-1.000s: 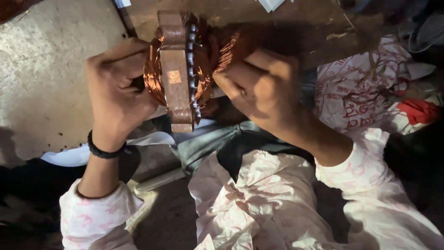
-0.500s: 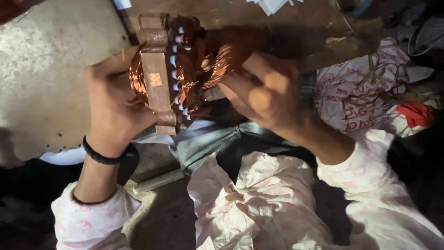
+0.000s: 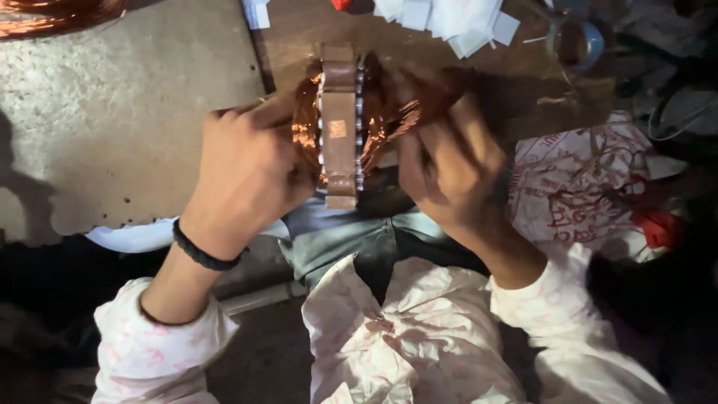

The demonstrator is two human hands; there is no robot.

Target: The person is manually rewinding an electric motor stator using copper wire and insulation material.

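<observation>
Rough grey board (image 3: 127, 112) covers the left of the floor, with white paper scraps (image 3: 449, 19) and a roll of tape (image 3: 574, 41) farther off. Between the hands stands a stator core (image 3: 339, 123) on edge, copper winding (image 3: 378, 123) bulging from both faces. The left hand (image 3: 247, 168), a black band (image 3: 200, 251) on its wrist, grips the left face. The right hand (image 3: 449, 168) appears to pinch copper strands, though blur hides the fingertips.
</observation>
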